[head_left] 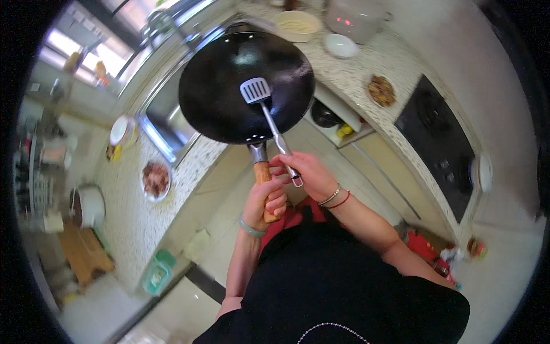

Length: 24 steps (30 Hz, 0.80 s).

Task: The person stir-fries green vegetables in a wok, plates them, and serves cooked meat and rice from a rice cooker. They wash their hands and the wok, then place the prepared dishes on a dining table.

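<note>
A large black wok [217, 86] is held up in front of me, with its far edge over the sink corner. My left hand [263, 200] is wrapped round its wooden handle [262, 172]. A slotted metal spatula [255, 90] lies across the inside of the wok, its blade near the middle. Its metal handle slopes back toward me, and my right hand [303, 172] grips it near the looped end. The fingers of both hands almost meet beside the wok handle. No food shows in the wok.
On the left counter are a steel sink [166, 123], a bowl of raw meat [156, 179] and a white pot [89, 205]. At right sit a black cooktop [435, 143], a bowl of brown food [381, 92], a small white dish [341, 46] and a pale bowl [298, 26]. An open drawer [338, 114] juts out below the counter.
</note>
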Tool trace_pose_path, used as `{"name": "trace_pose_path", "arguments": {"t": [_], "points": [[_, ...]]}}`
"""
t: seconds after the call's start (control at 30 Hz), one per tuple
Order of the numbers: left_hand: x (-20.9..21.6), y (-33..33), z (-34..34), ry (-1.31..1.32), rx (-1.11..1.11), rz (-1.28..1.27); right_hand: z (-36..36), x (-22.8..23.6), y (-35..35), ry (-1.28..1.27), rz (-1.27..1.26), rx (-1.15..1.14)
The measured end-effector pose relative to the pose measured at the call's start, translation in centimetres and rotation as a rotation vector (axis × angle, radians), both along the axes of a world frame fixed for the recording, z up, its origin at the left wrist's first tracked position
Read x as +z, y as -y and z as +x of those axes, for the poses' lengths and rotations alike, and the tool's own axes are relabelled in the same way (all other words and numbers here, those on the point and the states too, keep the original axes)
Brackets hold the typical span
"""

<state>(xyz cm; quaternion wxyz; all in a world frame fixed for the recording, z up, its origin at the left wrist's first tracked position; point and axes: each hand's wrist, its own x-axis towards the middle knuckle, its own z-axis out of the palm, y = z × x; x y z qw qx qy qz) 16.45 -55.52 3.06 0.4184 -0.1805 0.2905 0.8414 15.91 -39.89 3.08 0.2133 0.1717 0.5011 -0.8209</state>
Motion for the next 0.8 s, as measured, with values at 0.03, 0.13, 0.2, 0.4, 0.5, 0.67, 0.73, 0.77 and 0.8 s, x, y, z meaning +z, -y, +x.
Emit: {"name": "trace_pose_path", "arguments": {"t": [0.03,0.13,0.2,0.4,0.5,0.67,0.73,0.77,0.8], "points": [[0.4,-1.2,0.3,-0.009,-0.031,0.004,0.8,0.3,-1.2,0.002,0.005,-0.025],[1.4,-5.7,0.2,-0.049,-0.159,0.009,3.1,1.2,-5.1,-0.037,-0.049,-0.203],[1.8,-8.6,0.5,-0.092,-0.247,0.020,4.7,0.8,-7.9,-0.097,-0.039,-0.301],[2.3,-22.6,0.7,-0.123,-0.479,0.007,8.7,0.7,-20.7,-0.111,0.048,-0.534],[1.8,-29.1,1.6,-0.101,-0.620,0.132,11.0,1.4,-26.8,-0.121,0.056,-0.622],[-1.3,-40.2,2.6,-0.052,-0.710,0.163,14.0,0.4,-36.8,-0.112,0.057,-0.772],[-1.8,-44.2,3.2,0.001,-0.750,0.222,15.0,0.1,-40.4,-0.087,0.076,-0.825],[-2.0,-46.0,3.7,0.011,-0.745,0.211,15.4,-0.1,-42.0,-0.088,0.087,-0.833],[-2.2,-47.6,4.1,0.020,-0.739,0.200,15.8,-0.3,-43.4,-0.083,0.081,-0.835]]}}
